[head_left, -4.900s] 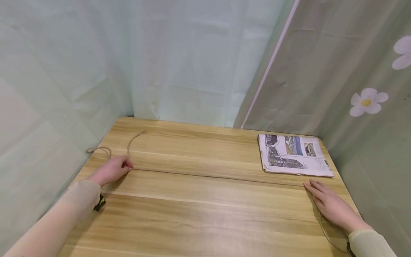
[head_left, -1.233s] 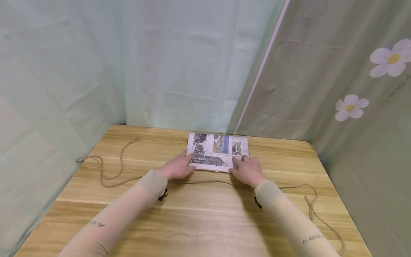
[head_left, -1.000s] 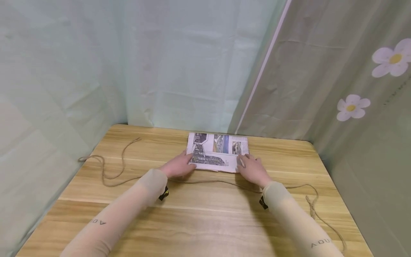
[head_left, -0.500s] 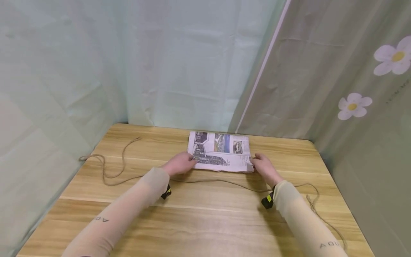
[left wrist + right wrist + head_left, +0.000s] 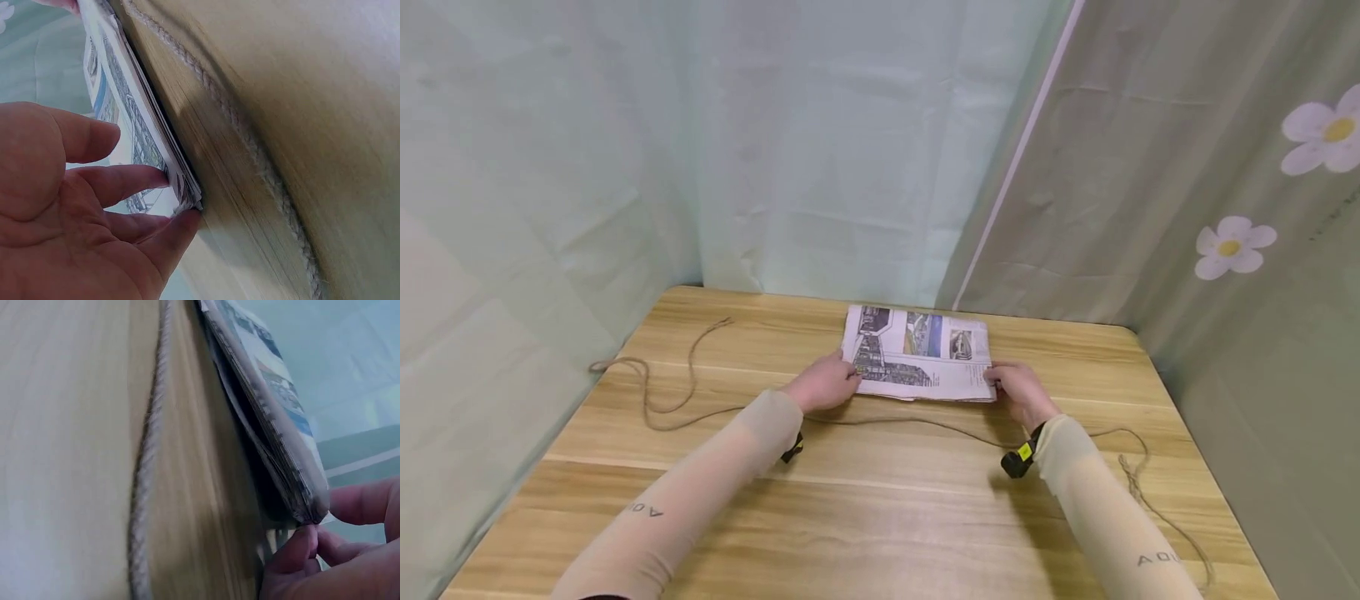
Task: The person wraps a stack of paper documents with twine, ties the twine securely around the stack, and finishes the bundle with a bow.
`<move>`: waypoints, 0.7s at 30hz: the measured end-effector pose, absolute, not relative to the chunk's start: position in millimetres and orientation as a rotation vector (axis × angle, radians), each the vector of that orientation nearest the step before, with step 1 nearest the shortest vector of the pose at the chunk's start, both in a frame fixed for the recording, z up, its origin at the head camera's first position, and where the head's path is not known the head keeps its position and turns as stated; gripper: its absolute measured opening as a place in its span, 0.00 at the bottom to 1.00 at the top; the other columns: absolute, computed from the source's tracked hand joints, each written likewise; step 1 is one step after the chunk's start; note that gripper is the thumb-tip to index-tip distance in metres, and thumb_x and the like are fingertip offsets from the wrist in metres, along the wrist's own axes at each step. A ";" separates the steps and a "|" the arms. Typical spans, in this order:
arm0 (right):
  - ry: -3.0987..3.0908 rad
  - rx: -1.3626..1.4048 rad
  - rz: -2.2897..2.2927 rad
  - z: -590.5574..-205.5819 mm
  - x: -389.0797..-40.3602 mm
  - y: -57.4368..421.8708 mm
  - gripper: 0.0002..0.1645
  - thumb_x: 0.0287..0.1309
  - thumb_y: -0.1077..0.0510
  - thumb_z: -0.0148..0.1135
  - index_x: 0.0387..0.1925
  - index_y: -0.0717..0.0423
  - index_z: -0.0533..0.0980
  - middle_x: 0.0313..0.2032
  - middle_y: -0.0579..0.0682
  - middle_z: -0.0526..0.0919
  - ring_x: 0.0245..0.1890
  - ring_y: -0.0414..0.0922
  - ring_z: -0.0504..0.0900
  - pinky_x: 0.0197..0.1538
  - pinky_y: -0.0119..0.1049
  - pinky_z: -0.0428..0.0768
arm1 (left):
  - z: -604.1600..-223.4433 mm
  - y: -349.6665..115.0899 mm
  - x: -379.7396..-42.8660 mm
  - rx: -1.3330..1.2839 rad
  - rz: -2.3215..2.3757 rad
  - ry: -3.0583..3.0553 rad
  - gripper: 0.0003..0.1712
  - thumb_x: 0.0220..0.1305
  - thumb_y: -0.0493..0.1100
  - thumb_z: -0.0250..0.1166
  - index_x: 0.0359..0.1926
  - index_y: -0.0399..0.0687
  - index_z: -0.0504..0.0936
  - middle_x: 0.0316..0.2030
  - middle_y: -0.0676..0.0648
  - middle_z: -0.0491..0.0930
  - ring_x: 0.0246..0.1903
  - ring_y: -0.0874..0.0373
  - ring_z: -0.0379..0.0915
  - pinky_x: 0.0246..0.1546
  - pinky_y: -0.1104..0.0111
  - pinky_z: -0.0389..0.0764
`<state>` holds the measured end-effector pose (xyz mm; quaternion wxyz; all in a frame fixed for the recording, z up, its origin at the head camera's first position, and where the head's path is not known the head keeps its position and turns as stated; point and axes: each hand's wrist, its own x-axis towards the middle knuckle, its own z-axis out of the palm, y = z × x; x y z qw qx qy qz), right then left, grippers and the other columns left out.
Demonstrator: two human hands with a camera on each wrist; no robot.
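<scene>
A folded newspaper (image 5: pixel 917 354) with printed pictures lies at the back middle of the table, behind a long brown cord (image 5: pixel 895 420). My left hand (image 5: pixel 827 382) holds its left edge; in the left wrist view, fingertips (image 5: pixel 153 177) lie against the near corner of the newspaper (image 5: pixel 134 106). On the opposite side my right hand (image 5: pixel 1021 390) pinches the right edge. The right wrist view shows the thumb and fingers on either side of that corner of the newspaper (image 5: pixel 275 419), whose layers gap slightly. The braided cord (image 5: pixel 147 462) runs along the wood in front of it.
The wooden table (image 5: pixel 880 508) is enclosed by a pale curtain (image 5: pixel 827 167) behind and a grey-green one with flowers (image 5: pixel 1236 247) at the right. The cord's loose loop (image 5: pixel 647 392) lies at the left, its knotted part (image 5: pixel 1131 475) at the right.
Earlier both hands stretched the cord straight, and the newspaper lay at the back right. It now lies at the middle. My right hand has shifted from its front to its right edge.
</scene>
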<state>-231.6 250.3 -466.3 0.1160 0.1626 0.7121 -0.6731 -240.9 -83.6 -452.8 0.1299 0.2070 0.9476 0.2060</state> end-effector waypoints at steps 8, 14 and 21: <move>1.847 0.457 -2.212 -465.7 -230.2 242.2 0.32 0.72 0.70 0.47 0.74 0.71 0.54 0.61 0.61 0.69 0.49 0.43 0.78 0.45 0.30 0.82 | -448.5 -83.3 -240.7 0.631 0.508 2.744 0.24 0.79 0.43 0.50 0.62 0.28 0.78 0.69 0.23 0.63 0.68 0.27 0.61 0.71 0.44 0.61; 1.511 0.506 -2.353 -471.1 -228.3 235.1 0.36 0.73 0.73 0.40 0.79 0.63 0.47 0.69 0.62 0.64 0.65 0.52 0.71 0.59 0.43 0.79 | -448.1 -82.6 -240.4 0.608 0.497 2.724 0.26 0.80 0.44 0.48 0.66 0.30 0.74 0.71 0.25 0.60 0.70 0.29 0.57 0.73 0.45 0.57; 1.440 0.542 -2.426 -475.3 -228.9 228.2 0.42 0.74 0.73 0.37 0.82 0.53 0.38 0.75 0.61 0.57 0.72 0.57 0.63 0.69 0.53 0.68 | -449.6 -87.3 -240.2 0.607 0.562 2.716 0.25 0.79 0.44 0.48 0.65 0.29 0.75 0.70 0.26 0.63 0.71 0.30 0.56 0.73 0.45 0.56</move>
